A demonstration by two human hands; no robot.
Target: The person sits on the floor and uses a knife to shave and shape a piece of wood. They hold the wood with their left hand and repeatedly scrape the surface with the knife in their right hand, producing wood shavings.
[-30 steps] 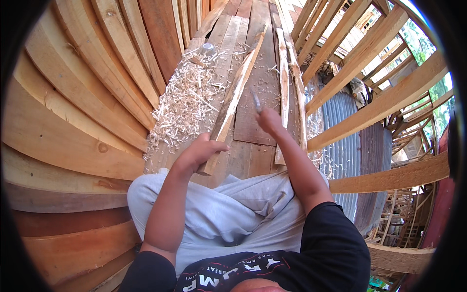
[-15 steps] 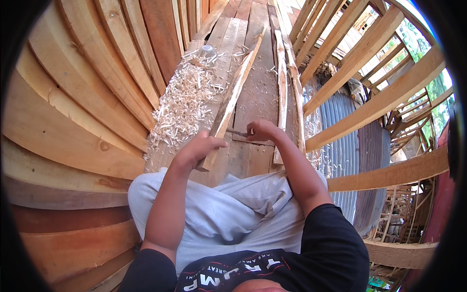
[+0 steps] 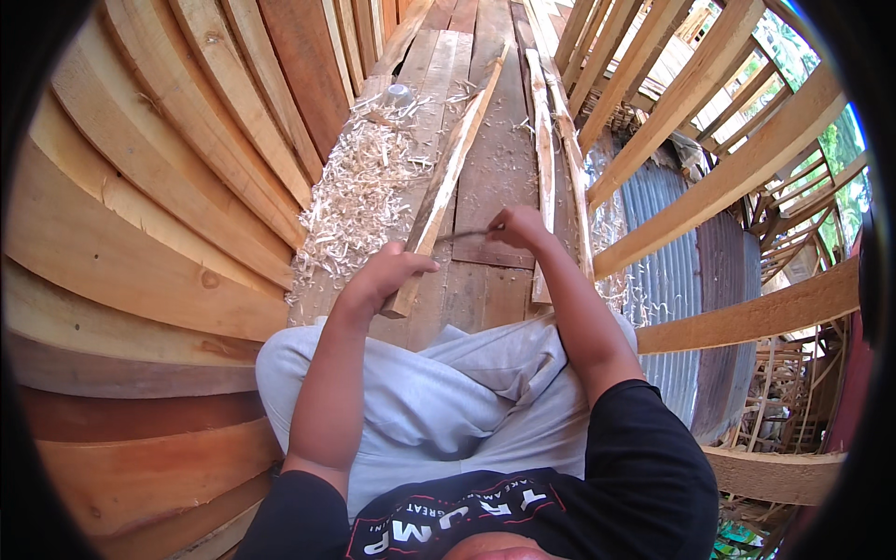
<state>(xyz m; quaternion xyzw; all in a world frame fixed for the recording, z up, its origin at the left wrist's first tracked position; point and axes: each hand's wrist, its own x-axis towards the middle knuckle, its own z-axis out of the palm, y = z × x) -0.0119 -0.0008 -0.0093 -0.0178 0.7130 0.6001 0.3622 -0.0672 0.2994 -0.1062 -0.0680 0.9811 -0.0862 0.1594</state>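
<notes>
A long, rough-hewn wooden strip (image 3: 451, 168) slants away from me over the plank floor, its near end just in front of my crossed legs. My left hand (image 3: 385, 276) is closed around it near that end, thumb lying across the top. To the right, my right hand (image 3: 519, 228) grips a thin dark knife-like tool (image 3: 464, 234) by its right end. The tool points left, and its other end meets the strip's right side just beyond my left hand. Whether its edge bites into the wood is too small to tell.
Curled wood shavings (image 3: 359, 191) pile up left of the strip, with a small round greyish container (image 3: 399, 94) at their far end. Two more long strips (image 3: 542, 159) lie to the right. Upright boards (image 3: 140, 233) wall the left; wooden rails (image 3: 728, 229) and corrugated metal sheets (image 3: 661, 252) border the right.
My right hand and the tool have shifted slightly away from me along the strip. My left hand keeps its hold at the near end. The whole view has tilted a little.
</notes>
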